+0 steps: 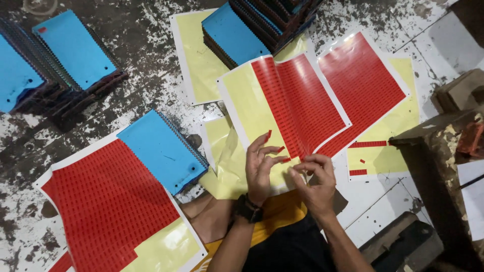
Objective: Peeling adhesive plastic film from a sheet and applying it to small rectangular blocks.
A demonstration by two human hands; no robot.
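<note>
Over your lap, your left hand [260, 168] is spread open with small red stickers [267, 136] on its fingertips; your right hand [313, 179] pinches something too small to identify beside the sticker sheet [297, 100].

A worn floor [151, 55] of white, flaking paint over dark concrete fills the frame, with a battered wooden block [438, 166] at right.
</note>
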